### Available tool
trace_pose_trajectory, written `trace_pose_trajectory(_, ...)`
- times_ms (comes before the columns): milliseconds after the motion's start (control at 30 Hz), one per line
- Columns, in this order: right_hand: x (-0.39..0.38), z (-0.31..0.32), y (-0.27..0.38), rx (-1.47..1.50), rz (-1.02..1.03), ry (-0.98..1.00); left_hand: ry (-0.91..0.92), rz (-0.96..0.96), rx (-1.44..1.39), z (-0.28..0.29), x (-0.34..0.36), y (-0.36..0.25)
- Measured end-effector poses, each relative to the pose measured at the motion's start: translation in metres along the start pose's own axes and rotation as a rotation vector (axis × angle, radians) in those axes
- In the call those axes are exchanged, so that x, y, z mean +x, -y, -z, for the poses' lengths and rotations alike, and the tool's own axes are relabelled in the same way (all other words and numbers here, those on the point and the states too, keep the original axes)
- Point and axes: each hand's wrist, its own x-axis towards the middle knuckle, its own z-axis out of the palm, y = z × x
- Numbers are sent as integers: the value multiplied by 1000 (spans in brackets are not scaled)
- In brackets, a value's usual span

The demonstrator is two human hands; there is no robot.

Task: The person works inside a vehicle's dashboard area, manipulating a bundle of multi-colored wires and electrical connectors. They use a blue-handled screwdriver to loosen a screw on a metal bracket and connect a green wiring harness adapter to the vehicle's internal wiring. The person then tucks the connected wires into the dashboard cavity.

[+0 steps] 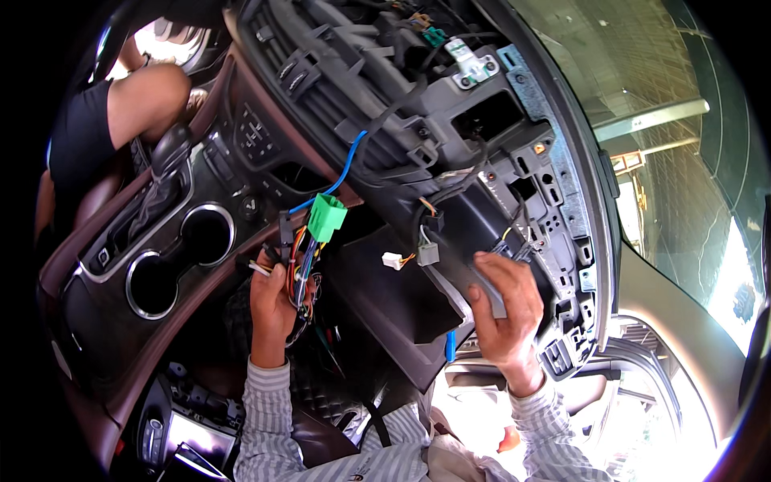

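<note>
My left hand [273,304] is closed round a wiring harness [303,261] of many coloured wires. A green plug connector [327,218] stands up from that bundle, and a blue cable [348,169] runs from beside it up toward the dashboard. On the other side, my right hand [512,312] has its fingers stretched and its thumb apart, beside the dark inner panel of the opened dashboard. To its left hang a small white connector [392,260] and a grey connector [428,254] on thin wires. Between my hands lies the open glove box [381,313].
The stripped dashboard frame [498,165] with bare brackets spans the upper right, under the windshield [642,64]. At left is the centre console [88,301] with cup holders and a gear lever [170,149]. Another person's bare knee [152,100] shows at upper left. A removed screen unit [193,442] lies at lower left.
</note>
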Motion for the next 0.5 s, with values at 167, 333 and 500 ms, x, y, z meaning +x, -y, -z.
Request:
trace_pose_trajectory(167, 4, -26, -25, -144, 120, 123, 1, 2, 42, 16, 0, -4)
trace_pose_trajectory(333, -14, -23, -16, -198, 91, 177, 125, 13, 31, 23, 1, -2)
trace_pose_trajectory(500, -20, -36, -22, -163, 123, 194, 176, -88, 46, 42, -2, 6)
